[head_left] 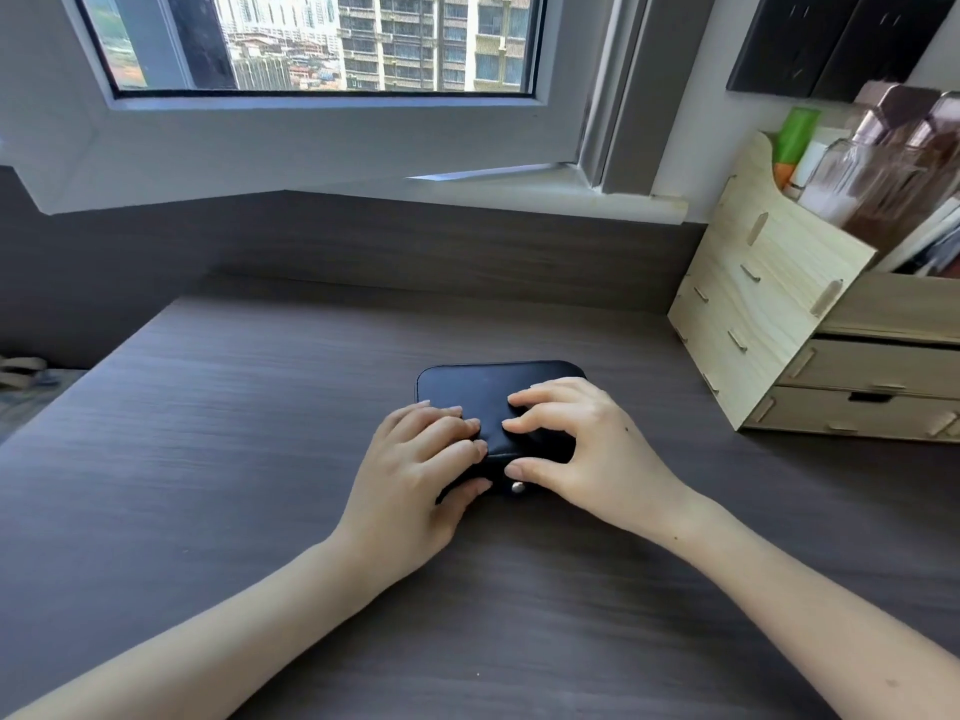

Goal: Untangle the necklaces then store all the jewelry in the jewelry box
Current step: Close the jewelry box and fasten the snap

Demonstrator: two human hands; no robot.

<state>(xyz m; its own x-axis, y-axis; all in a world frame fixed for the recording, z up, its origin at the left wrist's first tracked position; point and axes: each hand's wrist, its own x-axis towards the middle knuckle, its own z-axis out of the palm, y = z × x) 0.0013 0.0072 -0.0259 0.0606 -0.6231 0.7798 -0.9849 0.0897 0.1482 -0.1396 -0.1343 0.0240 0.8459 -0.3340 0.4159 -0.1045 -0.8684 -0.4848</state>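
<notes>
A black leather jewelry box [478,394] with rounded corners lies closed in the middle of the dark wooden desk [218,459]. A small silver snap [518,487] shows on its front edge. My left hand [415,475] holds the box's near left part, fingers curled over the lid and thumb against the front side. My right hand [582,444] holds the near right part, fingertips pressing on the lid and thumb on the front edge beside the snap. No necklace or other jewelry is in sight.
A light wooden desk organiser [789,324] with drawers stands at the right, holding bottles [878,184] and a green tube [795,135]. Behind the desk rise a dark back panel and a window sill [519,187]. The desk's left edge runs diagonally at the left.
</notes>
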